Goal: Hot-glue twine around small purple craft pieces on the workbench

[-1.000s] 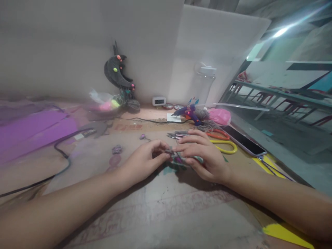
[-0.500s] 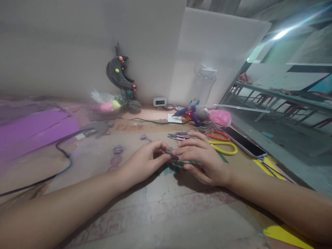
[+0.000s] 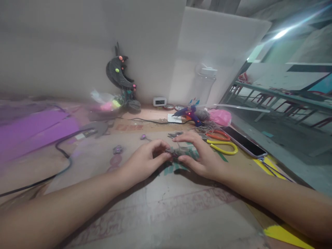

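Note:
My left hand (image 3: pixel 149 157) pinches a small grey fuzzy piece (image 3: pixel 174 151), perhaps of yarn, between thumb and fingers, low over the table. Its exact shape is blurred. On the other side of the piece, my right hand (image 3: pixel 203 155) has its thumb and fingers apart; whether a fingertip touches the piece is unclear. Left of the hands lies a small grey and purple piece (image 3: pixel 118 149). Another purple-tipped piece (image 3: pixel 143 137) rests just beyond my left hand. Scissors with yellow (image 3: pixel 225 148) and orange handles (image 3: pixel 220 135) lie past my right hand.
A blue glue gun (image 3: pixel 190 113) stands at the back beside grey yarn (image 3: pixel 203 116) and a pink bag (image 3: pixel 220 117). The phone (image 3: pixel 243 141) lies at right. A black cord (image 3: pixel 62 150) crosses the left side. A dark crescent ornament (image 3: pixel 118 72) hangs at the wall.
The fingers of my right hand have drawn back and parted from the piece, showing more grey in the gap. My left hand keeps its pinch in nearly the same place.

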